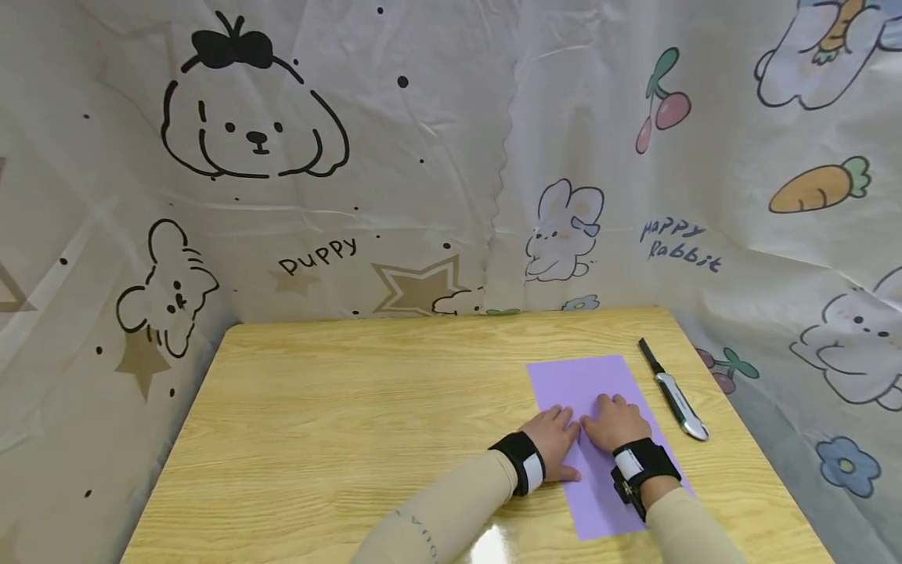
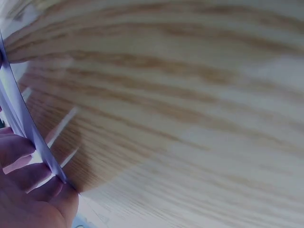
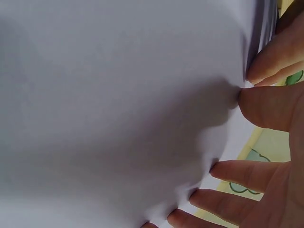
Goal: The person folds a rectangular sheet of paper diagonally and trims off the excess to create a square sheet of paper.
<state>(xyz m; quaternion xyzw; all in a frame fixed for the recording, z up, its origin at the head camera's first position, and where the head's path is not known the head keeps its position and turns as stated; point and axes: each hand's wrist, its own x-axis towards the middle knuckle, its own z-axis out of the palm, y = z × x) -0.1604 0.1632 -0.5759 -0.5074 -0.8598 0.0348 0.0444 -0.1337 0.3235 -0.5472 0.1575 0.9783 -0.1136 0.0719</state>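
Note:
A purple sheet of paper (image 1: 579,380) lies flat on the right part of the table. My left hand (image 1: 551,442) rests along its left edge, fingers spread and thumb apart. Close beside it, my right hand (image 1: 618,427) presses on the middle of the sheet with its fingertips. In the left wrist view, the left hand's fingers (image 2: 45,187) lie at the paper's edge (image 2: 29,126). The right wrist view shows the right hand (image 3: 273,180) with extended fingers touching the paper (image 3: 95,85); part of another finger shows at the upper right.
A utility knife (image 1: 680,405) with a silver and dark green handle and a dark blade lies right of the paper, its blade toward the back. The wooden table (image 1: 338,407) stretches left. Behind it hangs a cloth (image 1: 423,157) printed with cartoon animals.

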